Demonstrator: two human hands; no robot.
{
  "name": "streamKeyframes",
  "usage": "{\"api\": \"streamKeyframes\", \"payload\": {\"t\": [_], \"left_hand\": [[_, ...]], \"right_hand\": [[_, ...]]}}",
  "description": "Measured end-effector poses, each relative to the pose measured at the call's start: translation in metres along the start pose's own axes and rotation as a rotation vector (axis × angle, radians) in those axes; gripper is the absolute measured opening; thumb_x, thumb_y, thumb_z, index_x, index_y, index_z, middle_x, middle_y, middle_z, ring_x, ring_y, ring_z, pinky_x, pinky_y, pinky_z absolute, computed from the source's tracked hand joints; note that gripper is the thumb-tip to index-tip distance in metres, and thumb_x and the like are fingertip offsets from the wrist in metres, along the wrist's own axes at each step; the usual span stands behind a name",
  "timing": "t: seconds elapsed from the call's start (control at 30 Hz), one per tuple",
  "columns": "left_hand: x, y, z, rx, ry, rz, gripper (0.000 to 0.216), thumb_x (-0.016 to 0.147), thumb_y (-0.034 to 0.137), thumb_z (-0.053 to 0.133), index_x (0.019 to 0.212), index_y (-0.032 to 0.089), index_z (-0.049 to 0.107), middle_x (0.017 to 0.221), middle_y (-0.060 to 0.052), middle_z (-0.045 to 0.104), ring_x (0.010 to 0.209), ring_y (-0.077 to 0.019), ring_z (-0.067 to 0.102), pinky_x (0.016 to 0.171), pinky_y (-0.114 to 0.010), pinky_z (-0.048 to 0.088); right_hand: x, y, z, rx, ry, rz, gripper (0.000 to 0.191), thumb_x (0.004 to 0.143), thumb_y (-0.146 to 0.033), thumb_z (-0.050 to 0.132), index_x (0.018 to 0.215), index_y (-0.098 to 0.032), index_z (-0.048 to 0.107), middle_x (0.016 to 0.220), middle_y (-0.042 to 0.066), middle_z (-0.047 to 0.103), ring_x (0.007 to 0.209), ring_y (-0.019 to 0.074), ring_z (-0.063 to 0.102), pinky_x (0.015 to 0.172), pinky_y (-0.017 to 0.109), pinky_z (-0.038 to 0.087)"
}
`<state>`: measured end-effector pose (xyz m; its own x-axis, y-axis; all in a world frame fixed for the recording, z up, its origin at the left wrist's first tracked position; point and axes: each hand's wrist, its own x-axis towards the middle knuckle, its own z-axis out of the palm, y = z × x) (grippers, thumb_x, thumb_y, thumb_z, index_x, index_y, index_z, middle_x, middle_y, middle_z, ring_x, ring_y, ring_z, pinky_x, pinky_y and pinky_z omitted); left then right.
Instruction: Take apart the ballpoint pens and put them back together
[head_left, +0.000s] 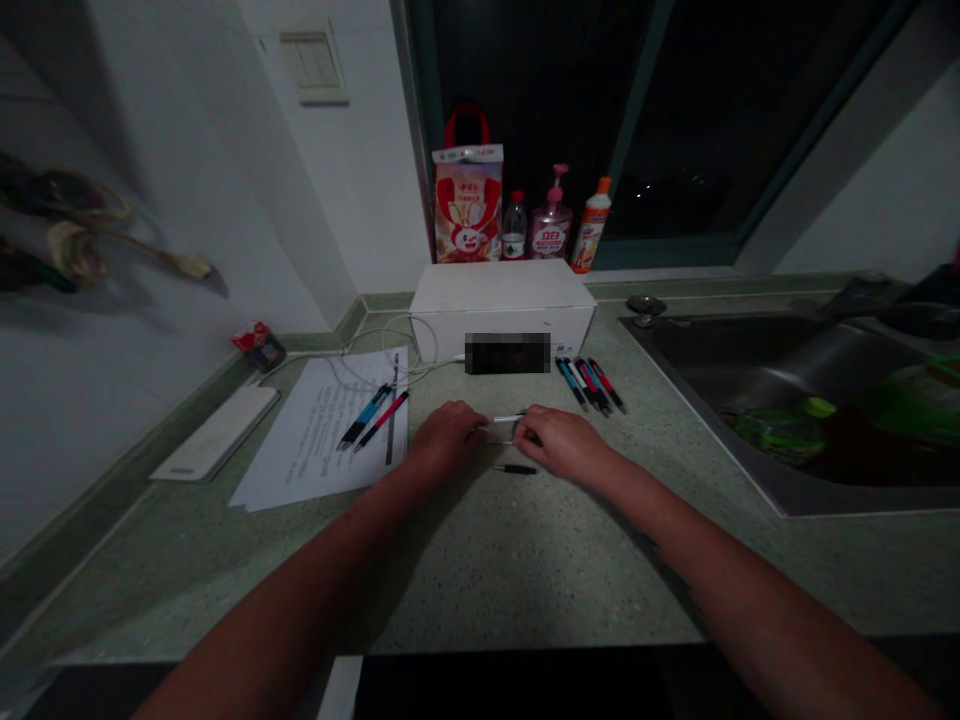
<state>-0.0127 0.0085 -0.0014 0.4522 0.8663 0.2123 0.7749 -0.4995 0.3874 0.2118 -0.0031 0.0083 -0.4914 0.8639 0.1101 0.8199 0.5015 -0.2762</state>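
Observation:
Both my hands rest on the green speckled counter (480, 560), knuckles up and fingers curled. My left hand (446, 435) and my right hand (566, 443) pinch the two ends of thin pen parts: a white tube (508, 418) and a thin refill (501, 441) between them. A short black pen piece (514, 469) lies loose on the counter just below the gap between my hands. Several pens (590, 384) lie side by side to the upper right of my right hand. Two pens (373, 418), one blue and one red, lie on a printed sheet (319, 440) to the left.
A white box (501, 300) with a white cable (375, 345) stands behind my hands. Behind it are a red gift bag (467, 205) and bottles (552, 222) on the window sill. A steel sink (810, 400) holding green items is at the right. A white flat slab (217, 432) lies left.

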Motion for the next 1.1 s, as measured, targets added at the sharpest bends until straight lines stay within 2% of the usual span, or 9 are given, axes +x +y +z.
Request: {"api": "streamKeyframes", "payload": {"t": [0.13, 0.2, 0.33, 0.5, 0.67, 0.9, 1.1], "left_hand": [[0.0036, 0.0020, -0.0006, 0.044, -0.033, -0.008, 0.020, 0.089, 0.019, 0.057, 0.095, 0.020, 0.076, 0.094, -0.009, 0.071, 0.093, -0.0236, 0.062, 0.086, -0.037, 0.047], [0.0051, 0.0036, -0.0008, 0.056, -0.047, -0.015, 0.020, 0.090, 0.018, 0.056, 0.092, 0.020, 0.076, 0.092, -0.008, 0.070, 0.091, -0.0230, 0.061, 0.085, -0.037, 0.047], [0.0060, 0.0058, -0.0018, 0.055, -0.028, -0.037, 0.020, 0.091, 0.017, 0.054, 0.092, 0.019, 0.074, 0.095, -0.009, 0.070, 0.092, -0.0224, 0.061, 0.085, -0.035, 0.047], [0.0069, 0.0074, -0.0037, 0.084, -0.020, -0.060, 0.022, 0.094, 0.018, 0.050, 0.093, 0.017, 0.072, 0.095, -0.010, 0.071, 0.092, -0.0234, 0.061, 0.085, -0.036, 0.046], [0.0059, 0.0091, -0.0040, 0.109, -0.044, -0.037, 0.022, 0.094, 0.018, 0.050, 0.089, 0.017, 0.072, 0.092, -0.009, 0.070, 0.090, -0.0234, 0.061, 0.082, -0.035, 0.045], [-0.0003, 0.0081, -0.0021, 0.031, 0.002, 0.020, 0.015, 0.089, 0.020, 0.060, 0.098, 0.018, 0.072, 0.096, -0.008, 0.069, 0.093, -0.0220, 0.062, 0.084, -0.033, 0.047], [0.0016, 0.0083, -0.0010, 0.063, -0.046, 0.045, 0.017, 0.089, 0.016, 0.056, 0.087, 0.017, 0.073, 0.089, -0.008, 0.068, 0.087, -0.0215, 0.061, 0.078, -0.033, 0.046]], "right_hand": [[0.0028, 0.0035, -0.0022, -0.008, 0.135, 0.008, 0.018, 0.097, -0.026, 0.057, 0.108, -0.021, 0.070, 0.105, 0.007, 0.066, 0.097, 0.0193, 0.060, 0.079, 0.029, 0.042], [0.0050, 0.0061, -0.0021, -0.064, 0.157, 0.020, 0.021, 0.097, -0.024, 0.057, 0.112, -0.020, 0.070, 0.108, 0.008, 0.067, 0.103, 0.0216, 0.059, 0.086, 0.031, 0.042], [0.0082, 0.0087, -0.0015, -0.175, 0.103, 0.025, 0.017, 0.095, -0.023, 0.060, 0.105, -0.019, 0.073, 0.102, 0.008, 0.069, 0.100, 0.0245, 0.058, 0.087, 0.034, 0.040], [0.0091, 0.0052, -0.0032, -0.233, 0.098, 0.005, 0.017, 0.094, -0.022, 0.058, 0.098, -0.017, 0.073, 0.095, 0.008, 0.069, 0.096, 0.0249, 0.058, 0.083, 0.035, 0.039], [0.0092, 0.0051, -0.0012, -0.232, 0.115, -0.011, 0.016, 0.093, -0.022, 0.057, 0.097, -0.017, 0.072, 0.095, 0.009, 0.069, 0.096, 0.0245, 0.058, 0.082, 0.035, 0.038], [0.0077, 0.0069, -0.0020, -0.238, 0.114, -0.007, 0.015, 0.093, -0.021, 0.058, 0.096, -0.016, 0.072, 0.092, 0.009, 0.068, 0.094, 0.0245, 0.058, 0.081, 0.035, 0.038], [0.0063, 0.0069, -0.0005, -0.212, 0.165, -0.040, 0.011, 0.090, -0.019, 0.061, 0.092, -0.018, 0.071, 0.090, 0.008, 0.068, 0.089, 0.0222, 0.057, 0.077, 0.033, 0.036]]}}
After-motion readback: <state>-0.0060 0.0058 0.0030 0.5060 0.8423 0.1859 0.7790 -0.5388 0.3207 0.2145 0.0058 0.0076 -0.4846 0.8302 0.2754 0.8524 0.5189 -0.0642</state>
